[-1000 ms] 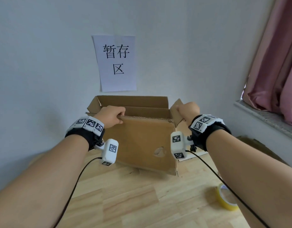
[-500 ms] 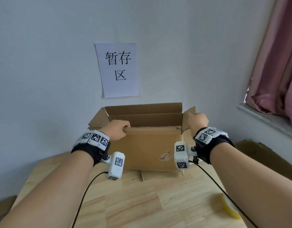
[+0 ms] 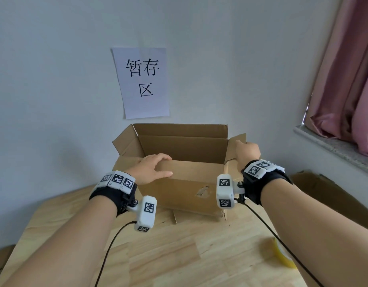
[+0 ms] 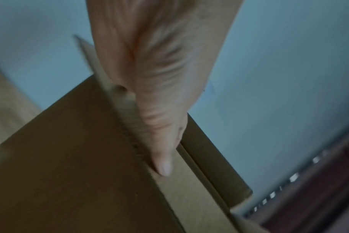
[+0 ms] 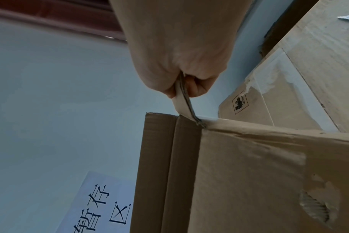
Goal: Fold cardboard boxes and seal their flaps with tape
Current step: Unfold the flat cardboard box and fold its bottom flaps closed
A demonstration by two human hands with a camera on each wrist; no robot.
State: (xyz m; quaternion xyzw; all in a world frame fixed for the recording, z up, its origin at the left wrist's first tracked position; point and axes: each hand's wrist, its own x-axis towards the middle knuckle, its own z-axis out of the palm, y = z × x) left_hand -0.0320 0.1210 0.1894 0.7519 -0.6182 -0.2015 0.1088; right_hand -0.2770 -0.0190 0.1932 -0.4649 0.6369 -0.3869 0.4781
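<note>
An open-topped brown cardboard box point(image 3: 189, 183) stands on the wooden table point(image 3: 179, 255) against the wall, with a torn hole low on its near face. My left hand point(image 3: 152, 170) lies on the top edge of the near flap point(image 3: 191, 166), fingers fairly straight along it and thumb flat on the front. The left wrist view shows one straight finger point(image 4: 161, 157) on the corrugated edge. My right hand point(image 3: 247, 151) pinches the upright right side flap point(image 3: 238, 139). In the right wrist view, thumb and curled fingers point(image 5: 195, 88) clamp that flap point(image 5: 182, 100). A yellow tape roll point(image 3: 282, 257) lies near the table's right edge, partly behind my right arm.
A paper sign point(image 3: 144, 83) hangs on the wall behind the box. Flattened cardboard point(image 3: 324, 189) lies beyond the table's right side, under a window sill point(image 3: 334, 148) and a pink curtain point(image 3: 355, 79). More cardboard point(image 3: 2, 255) shows at the lower left.
The box has gone from tilted and lifted to standing upright on the table. My left hand's fingers have uncurled from the near flap's edge and now lie straight. The right hand still pinches its flap.
</note>
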